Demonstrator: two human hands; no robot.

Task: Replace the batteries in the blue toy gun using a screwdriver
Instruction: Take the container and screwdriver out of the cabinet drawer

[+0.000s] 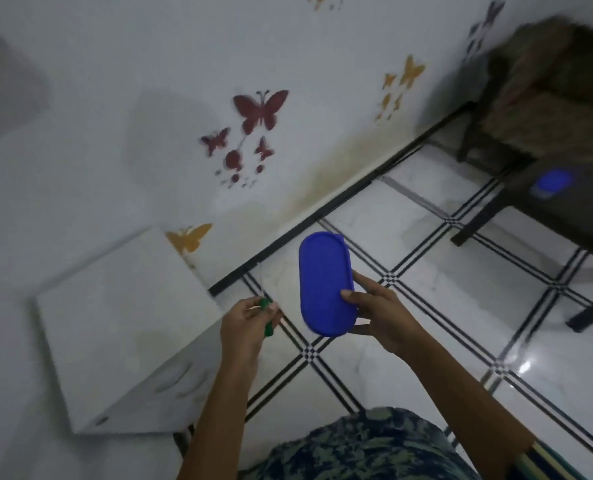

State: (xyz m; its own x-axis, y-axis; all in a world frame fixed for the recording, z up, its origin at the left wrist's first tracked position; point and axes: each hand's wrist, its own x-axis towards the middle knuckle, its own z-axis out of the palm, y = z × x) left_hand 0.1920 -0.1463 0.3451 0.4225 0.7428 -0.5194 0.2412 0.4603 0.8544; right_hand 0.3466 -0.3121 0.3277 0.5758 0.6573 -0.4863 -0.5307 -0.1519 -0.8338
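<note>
My right hand (374,315) grips a blue oval lid (324,284) by its right edge, holding it tilted above the tiled floor. My left hand (244,322) is closed around a screwdriver with a green handle (266,318); its thin shaft points up past my fingers. A blurred blue object (553,183) lies on the dark table at the far right; I cannot tell what it is. No toy gun can be made out.
A white cabinet (121,327) stands at the left against the wall with butterfly stickers. A dark table (565,216) and a woven chair (544,95) stand at the right. White floor tiles with black lines lie between them.
</note>
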